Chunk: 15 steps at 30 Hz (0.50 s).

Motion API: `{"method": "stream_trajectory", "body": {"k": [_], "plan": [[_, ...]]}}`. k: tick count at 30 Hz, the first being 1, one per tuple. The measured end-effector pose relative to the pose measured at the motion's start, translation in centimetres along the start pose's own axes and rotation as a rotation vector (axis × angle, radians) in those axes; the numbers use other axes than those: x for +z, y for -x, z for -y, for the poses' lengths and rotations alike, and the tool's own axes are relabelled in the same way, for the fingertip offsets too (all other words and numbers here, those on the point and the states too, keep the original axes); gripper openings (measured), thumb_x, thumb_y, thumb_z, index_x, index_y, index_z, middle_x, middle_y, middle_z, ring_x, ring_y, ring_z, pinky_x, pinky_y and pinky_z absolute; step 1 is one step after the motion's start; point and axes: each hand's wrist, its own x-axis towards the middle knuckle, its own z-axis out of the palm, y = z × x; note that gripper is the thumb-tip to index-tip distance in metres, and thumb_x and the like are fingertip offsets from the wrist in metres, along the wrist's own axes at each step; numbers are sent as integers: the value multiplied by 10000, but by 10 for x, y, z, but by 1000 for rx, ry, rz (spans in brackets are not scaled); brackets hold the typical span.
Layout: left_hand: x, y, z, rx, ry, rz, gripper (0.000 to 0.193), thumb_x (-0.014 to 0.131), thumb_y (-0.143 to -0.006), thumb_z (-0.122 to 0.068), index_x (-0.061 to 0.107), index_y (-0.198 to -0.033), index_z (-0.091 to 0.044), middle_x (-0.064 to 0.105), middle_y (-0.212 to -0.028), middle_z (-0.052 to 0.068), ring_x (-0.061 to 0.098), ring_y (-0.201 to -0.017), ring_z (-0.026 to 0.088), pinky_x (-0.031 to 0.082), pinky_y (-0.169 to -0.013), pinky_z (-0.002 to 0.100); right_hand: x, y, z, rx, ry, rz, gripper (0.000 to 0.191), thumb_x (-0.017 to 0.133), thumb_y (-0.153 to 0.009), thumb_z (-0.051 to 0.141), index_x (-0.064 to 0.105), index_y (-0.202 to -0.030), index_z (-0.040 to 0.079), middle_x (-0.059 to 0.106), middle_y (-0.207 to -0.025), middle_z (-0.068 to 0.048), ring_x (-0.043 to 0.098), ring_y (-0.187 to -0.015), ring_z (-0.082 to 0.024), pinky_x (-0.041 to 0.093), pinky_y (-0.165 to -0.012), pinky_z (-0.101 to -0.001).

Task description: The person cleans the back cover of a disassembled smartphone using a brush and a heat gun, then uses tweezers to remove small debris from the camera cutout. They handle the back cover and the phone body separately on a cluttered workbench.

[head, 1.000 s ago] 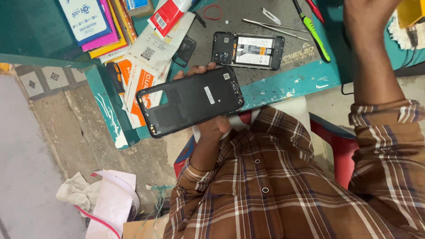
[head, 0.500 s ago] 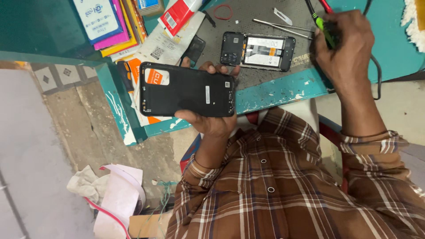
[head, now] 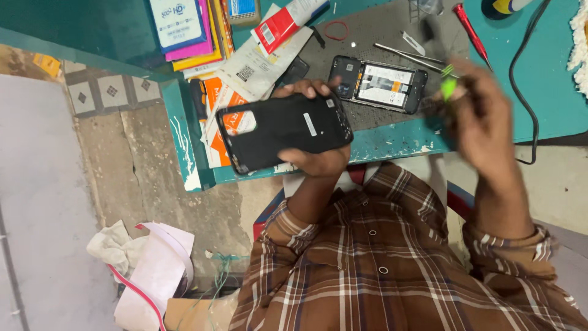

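Note:
My left hand [head: 320, 163] grips a black phone back cover [head: 282, 132] from below and holds it over the front edge of the teal table [head: 392, 140], inner side up. My right hand [head: 481, 119], blurred by motion, is closed on a green-handled screwdriver [head: 449, 86] just right of an opened phone [head: 383, 83]. That phone lies on a dark grey mat with its battery and board showing. My plaid shirt fills the lower part of the view.
On the mat lie tweezers [head: 410, 54], a red-handled screwdriver [head: 468, 27] and a red rubber band [head: 335, 29]. Coloured boxes and papers [head: 184, 24] and a red-white tube [head: 285, 21] sit at the left. A black cable [head: 533, 92] crosses the right. Crumpled paper [head: 147, 270] lies on the floor.
My right hand reached to the far right of the table, took the green screwdriver and has drawn it back beside the opened phone. My left hand tilted the cover slightly.

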Motion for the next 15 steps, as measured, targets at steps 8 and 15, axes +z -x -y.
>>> {"method": "stream_trajectory", "body": {"k": [8, 15], "plan": [[16, 0, 17, 326, -219, 170, 1071, 641, -661, -860, 492, -1422, -122, 492, -1187, 113, 528, -1161, 254, 423, -1143, 537, 52, 47, 21, 39, -219, 156, 382, 534, -1091, -2, 584, -1467, 46, 660, -1036, -80, 578, -821, -110, 480, -706, -241], [4, -17, 24, 548, -296, 181, 1117, 617, -667, -917, 514, -1397, -79, 501, -1134, 128, 545, -1098, 257, 476, -1085, 570, 51, 38, 31, -83, -48, 335, 447, 587, -1017, -29, 579, -1454, 69, 642, -909, -92, 571, -734, -138, 470, -664, -292]]}}
